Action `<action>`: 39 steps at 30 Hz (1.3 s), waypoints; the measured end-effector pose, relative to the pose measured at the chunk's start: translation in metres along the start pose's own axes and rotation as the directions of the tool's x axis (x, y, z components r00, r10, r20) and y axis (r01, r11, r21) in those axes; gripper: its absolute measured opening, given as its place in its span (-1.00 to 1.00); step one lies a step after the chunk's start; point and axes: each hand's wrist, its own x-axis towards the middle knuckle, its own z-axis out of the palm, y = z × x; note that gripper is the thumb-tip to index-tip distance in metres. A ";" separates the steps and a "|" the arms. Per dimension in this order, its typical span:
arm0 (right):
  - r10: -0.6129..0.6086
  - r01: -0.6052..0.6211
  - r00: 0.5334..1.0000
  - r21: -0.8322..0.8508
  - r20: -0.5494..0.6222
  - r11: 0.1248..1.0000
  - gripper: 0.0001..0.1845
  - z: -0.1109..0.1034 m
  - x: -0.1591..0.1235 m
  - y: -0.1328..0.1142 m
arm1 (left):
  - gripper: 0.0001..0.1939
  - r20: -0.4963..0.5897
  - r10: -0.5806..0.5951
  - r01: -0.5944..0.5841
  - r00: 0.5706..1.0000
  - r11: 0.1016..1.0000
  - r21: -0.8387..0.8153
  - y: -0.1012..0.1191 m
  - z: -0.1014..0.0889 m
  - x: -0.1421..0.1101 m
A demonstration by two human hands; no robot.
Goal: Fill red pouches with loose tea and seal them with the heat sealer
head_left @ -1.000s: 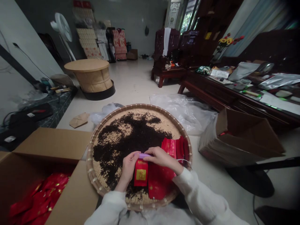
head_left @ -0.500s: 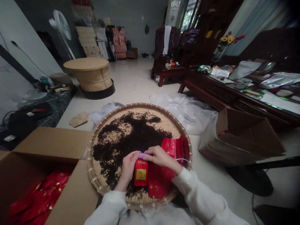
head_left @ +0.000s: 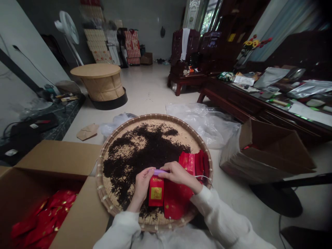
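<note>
My right hand [head_left: 175, 172] is closed on a small purple bag sealer [head_left: 158, 172], which lies across the top edge of a red tea packet [head_left: 156, 193] with a gold square on its front. My left hand [head_left: 143, 183] pinches the packet's top left corner, its fingertips against the sealer's end. The packet hangs upright over a round bamboo tray [head_left: 103, 197]. Dark loose tea leaves [head_left: 145, 148] are spread over the tray. More red packets [head_left: 176, 202] lie flat beside the held one, under my right wrist, and a stack of red packets [head_left: 193, 162] leans at the tray's right.
An open cardboard box [head_left: 59, 155] with many red packets [head_left: 46, 218] stands at the left. Another open box [head_left: 269, 152] stands right of the tray. Clear plastic sheeting [head_left: 204, 124] lies behind it. A white cord [head_left: 204, 177] runs by my right wrist.
</note>
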 end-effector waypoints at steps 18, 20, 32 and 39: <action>-0.002 0.002 1.000 -0.017 -0.002 1.000 -0.69 0.000 -0.001 0.000 | -0.63 0.010 -0.027 0.028 1.000 0.999 -0.046 0.004 0.002 -0.001; 0.010 -0.010 1.000 0.002 -0.024 1.000 -0.70 0.002 0.000 0.001 | -0.58 0.047 -0.059 0.063 0.997 0.994 -0.092 0.004 0.002 -0.001; 0.326 -0.298 0.920 0.155 -0.218 0.942 -0.49 -0.001 -0.002 0.049 | -0.42 0.194 -0.256 0.279 0.947 0.954 -0.105 -0.006 0.000 -0.005; 0.074 -0.113 0.933 -0.091 -0.353 0.989 -0.65 0.006 0.002 0.042 | -0.46 0.236 -0.245 0.265 0.940 0.963 -0.057 -0.009 0.003 -0.005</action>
